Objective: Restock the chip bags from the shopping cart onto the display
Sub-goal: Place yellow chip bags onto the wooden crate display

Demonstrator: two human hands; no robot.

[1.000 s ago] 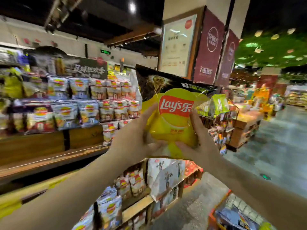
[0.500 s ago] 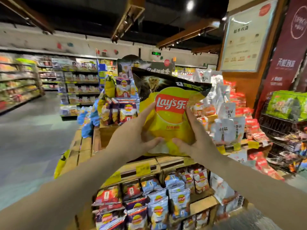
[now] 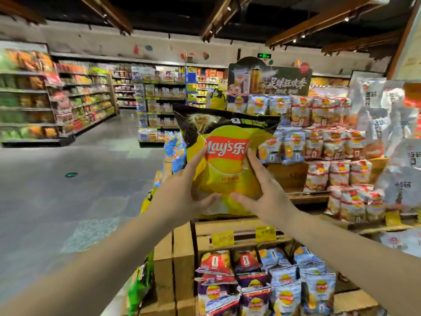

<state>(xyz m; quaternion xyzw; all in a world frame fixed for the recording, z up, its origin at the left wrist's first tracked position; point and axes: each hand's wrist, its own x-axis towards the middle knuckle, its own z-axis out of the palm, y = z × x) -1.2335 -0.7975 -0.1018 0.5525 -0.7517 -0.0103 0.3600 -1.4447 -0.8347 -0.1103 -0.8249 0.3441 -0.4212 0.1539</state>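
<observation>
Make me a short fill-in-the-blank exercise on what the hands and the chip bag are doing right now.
1. The chip bag in the air is mostly ____ in colour.
2. It is held by ____ hands, the left hand and the right hand.
3. The price tags on the wooden display below are ____.

Missing words: yellow; two; yellow

Tiered wooden display (image 3: 241,231) of crate-like boxes, standing on a grey floor (image 3: 68,190). Upper tiers carry rows of upright white-and-red chip bags (image 3: 319,144); the lowest tier holds red, purple and blue bags (image 3: 268,286). Yellow price tags (image 3: 222,239) are fixed to a front plank. A printed sign (image 3: 270,79) tops the stack.
</observation>
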